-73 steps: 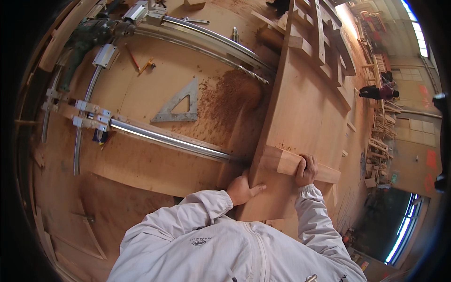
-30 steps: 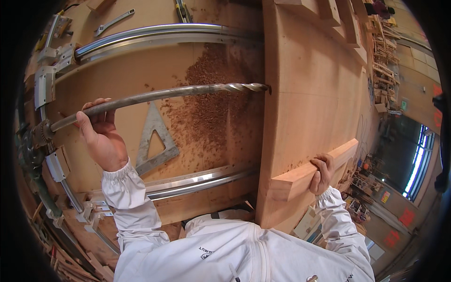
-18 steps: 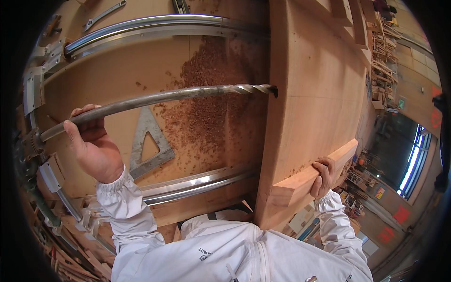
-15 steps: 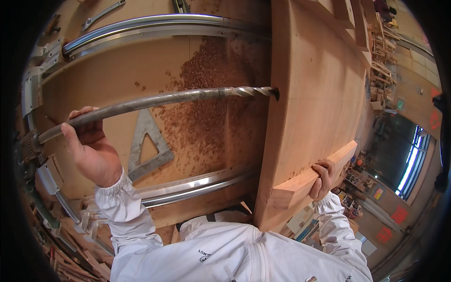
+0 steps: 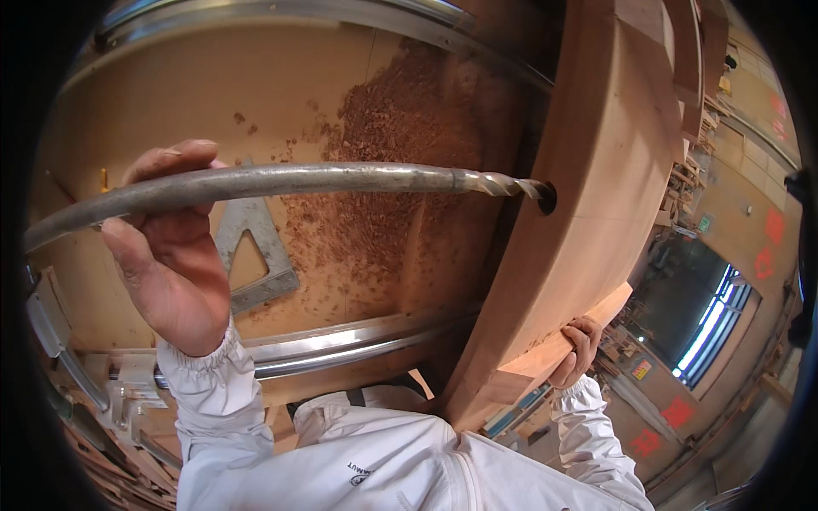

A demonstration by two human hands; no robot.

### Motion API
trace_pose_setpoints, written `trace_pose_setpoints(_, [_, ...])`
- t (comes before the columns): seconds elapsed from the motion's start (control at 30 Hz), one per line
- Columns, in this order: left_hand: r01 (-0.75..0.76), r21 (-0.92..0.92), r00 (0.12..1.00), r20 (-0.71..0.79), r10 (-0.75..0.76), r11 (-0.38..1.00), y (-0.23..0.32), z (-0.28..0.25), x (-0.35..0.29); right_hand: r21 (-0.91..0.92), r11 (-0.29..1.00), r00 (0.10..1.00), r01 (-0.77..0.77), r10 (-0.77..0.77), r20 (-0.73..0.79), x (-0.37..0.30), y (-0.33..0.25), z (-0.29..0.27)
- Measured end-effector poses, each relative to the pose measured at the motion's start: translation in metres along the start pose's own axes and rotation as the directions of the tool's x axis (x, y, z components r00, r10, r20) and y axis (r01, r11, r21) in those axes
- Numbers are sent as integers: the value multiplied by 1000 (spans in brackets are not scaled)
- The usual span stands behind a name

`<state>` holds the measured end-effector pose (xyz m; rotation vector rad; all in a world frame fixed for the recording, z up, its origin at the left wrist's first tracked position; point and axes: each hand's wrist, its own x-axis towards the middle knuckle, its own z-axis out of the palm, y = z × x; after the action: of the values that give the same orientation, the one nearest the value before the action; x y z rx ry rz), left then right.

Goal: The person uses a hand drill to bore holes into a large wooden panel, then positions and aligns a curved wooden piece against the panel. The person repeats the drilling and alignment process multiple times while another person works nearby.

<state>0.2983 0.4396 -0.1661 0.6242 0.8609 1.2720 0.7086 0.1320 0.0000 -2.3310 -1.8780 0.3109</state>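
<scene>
Left hand [image 5: 179, 285] half-curled, thumb and fingers around long drill bit [image 5: 328, 178], left of thick board [image 5: 592, 196]; bit's tip at board's hole [image 5: 550, 203]. Right hand [image 5: 578, 351] gripping wood block [image 5: 608, 308] on board. Left of board: shavings [image 5: 388, 119], metal triangle [image 5: 281, 282].

Metal set square [image 5: 274, 284], wood shavings [image 5: 388, 119], bright window [image 5: 705, 330].
Set square lies just left of shavings; window at far right.
</scene>
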Motion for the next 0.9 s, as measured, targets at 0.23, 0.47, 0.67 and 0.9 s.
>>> trace_pose_setpoints(0.23, [61,24,998,-17,-61,998,-5,0,-6,-43,999,999,-17,19,48,-3,3,-1])
trace_pose_setpoints(0.47, [106,-43,992,75,-103,993,1,-9,-11,-65,998,997,-7,11,71,-2,5,-1])
trace_pose_setpoints(0.67, [123,68,979,157,-132,990,5,-15,-13,-71,997,996,-28,34,81,-6,3,-1])
trace_pose_setpoints(0.9, [133,104,973,175,-150,986,10,-19,-14,-51,999,997,-18,22,79,-5,5,-1])
